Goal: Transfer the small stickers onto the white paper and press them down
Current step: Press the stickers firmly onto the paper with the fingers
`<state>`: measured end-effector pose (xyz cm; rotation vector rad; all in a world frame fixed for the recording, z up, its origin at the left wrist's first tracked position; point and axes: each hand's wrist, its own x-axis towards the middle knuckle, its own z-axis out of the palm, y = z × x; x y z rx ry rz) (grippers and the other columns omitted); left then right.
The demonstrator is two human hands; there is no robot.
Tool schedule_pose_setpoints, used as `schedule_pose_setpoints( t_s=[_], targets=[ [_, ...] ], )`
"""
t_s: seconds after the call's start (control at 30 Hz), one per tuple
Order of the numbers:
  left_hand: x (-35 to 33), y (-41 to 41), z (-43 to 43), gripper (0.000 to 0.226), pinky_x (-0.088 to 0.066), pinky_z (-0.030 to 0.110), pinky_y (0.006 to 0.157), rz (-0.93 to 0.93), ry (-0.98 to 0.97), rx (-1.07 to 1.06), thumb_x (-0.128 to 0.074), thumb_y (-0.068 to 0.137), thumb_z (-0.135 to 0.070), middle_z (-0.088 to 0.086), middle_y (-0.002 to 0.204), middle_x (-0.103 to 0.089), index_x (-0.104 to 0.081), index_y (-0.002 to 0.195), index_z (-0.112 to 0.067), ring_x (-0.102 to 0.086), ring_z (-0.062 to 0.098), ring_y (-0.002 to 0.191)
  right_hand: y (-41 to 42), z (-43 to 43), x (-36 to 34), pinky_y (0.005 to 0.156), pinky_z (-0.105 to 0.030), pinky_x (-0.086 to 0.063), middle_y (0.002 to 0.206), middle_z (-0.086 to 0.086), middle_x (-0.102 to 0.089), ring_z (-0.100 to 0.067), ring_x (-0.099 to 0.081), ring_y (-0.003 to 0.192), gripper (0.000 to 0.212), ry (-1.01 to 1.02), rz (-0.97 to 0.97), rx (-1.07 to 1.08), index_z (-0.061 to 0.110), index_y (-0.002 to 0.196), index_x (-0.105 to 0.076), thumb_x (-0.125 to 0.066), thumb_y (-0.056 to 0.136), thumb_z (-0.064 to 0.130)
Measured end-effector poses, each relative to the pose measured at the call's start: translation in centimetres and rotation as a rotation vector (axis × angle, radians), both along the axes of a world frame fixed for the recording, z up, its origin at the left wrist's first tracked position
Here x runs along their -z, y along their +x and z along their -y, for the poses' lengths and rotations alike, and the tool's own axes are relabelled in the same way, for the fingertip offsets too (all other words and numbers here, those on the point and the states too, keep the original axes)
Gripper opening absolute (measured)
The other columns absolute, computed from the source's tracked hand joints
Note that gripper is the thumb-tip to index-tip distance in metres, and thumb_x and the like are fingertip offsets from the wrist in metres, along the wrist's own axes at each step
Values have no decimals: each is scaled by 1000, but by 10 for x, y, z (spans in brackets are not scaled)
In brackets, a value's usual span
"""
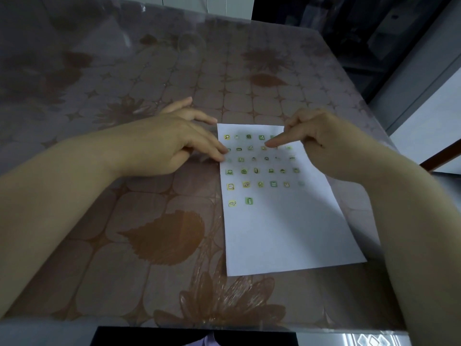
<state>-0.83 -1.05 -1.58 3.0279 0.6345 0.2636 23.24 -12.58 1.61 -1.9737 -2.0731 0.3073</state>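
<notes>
A white paper [282, 221] lies on the table right of centre, its long side running away from me. Several small green and yellow stickers [245, 184] sit on its upper half in rows; the lowest row has two. My left hand [174, 143] lies flat, fingers spread, with its fingertips on the paper's upper left edge. My right hand [316, 141] has the index finger stretched out, its tip pressing on a sticker in the second row. Its other fingers are curled and hold nothing I can see.
The table [149, 233] carries a brown floral cloth under a clear plastic cover. Its right edge runs close beside the paper, with a white cabinet [429, 116] beyond. The near table edge is at the bottom of the view.
</notes>
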Motion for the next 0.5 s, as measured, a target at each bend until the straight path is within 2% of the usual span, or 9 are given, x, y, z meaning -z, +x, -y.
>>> schedule_pose_setpoints(
  t_s=[0.13, 0.27, 0.33, 0.43, 0.47, 0.5],
  targets=[
    [-2, 0, 4, 69, 10, 18, 111, 18, -20, 33, -14, 74, -49, -4, 135, -51, -61, 116, -23, -29, 16, 136, -1, 0, 1, 99, -22, -30, 102, 15, -49, -17, -44, 112, 67, -97, 80, -59, 39, 105, -68, -33, 82, -14],
    [-5, 0, 6, 66, 6, 27, 114, 17, -82, 26, -13, 71, -51, -16, 131, -51, -61, 114, -34, -29, 11, 135, -3, 1, 1, 104, -23, -26, 103, 16, -48, -12, -41, 106, 69, -100, 139, -79, 41, 108, -66, -34, 81, -14],
    [-4, -3, 4, 52, 3, 29, 115, 43, -64, 75, -21, 78, -38, -23, 127, -52, -60, 113, -39, -31, 7, 133, -2, 3, -2, 104, -21, -20, 97, 21, -46, -6, -35, 98, 69, -77, 154, -59, 39, 107, -67, -32, 81, -15],
    [-2, -6, 2, 51, 6, 17, 112, 86, -77, 135, -38, 76, -8, -30, 120, -52, -62, 109, -39, -32, -2, 126, 6, 4, -7, 112, -34, -24, 87, 32, -42, -7, -38, 101, 69, -76, 100, -1, 36, 102, -69, -31, 80, -17],
    [-1, -6, 2, 53, 8, 13, 110, 107, -83, 139, -40, 73, -4, -29, 118, -52, -64, 107, -36, -32, -1, 124, 9, 4, -8, 111, -35, -27, 86, 33, -41, -9, -40, 101, 68, -82, 89, 13, 36, 100, -70, -32, 81, -17],
    [-3, -5, 4, 52, 8, 11, 109, 125, -83, 147, -39, 72, -4, -28, 116, -53, -64, 106, -34, -32, -1, 123, 11, 4, -9, 108, -28, -30, 86, 33, -41, -9, -41, 98, 67, -85, 83, 17, 36, 99, -70, -32, 82, -17]
  ],
)
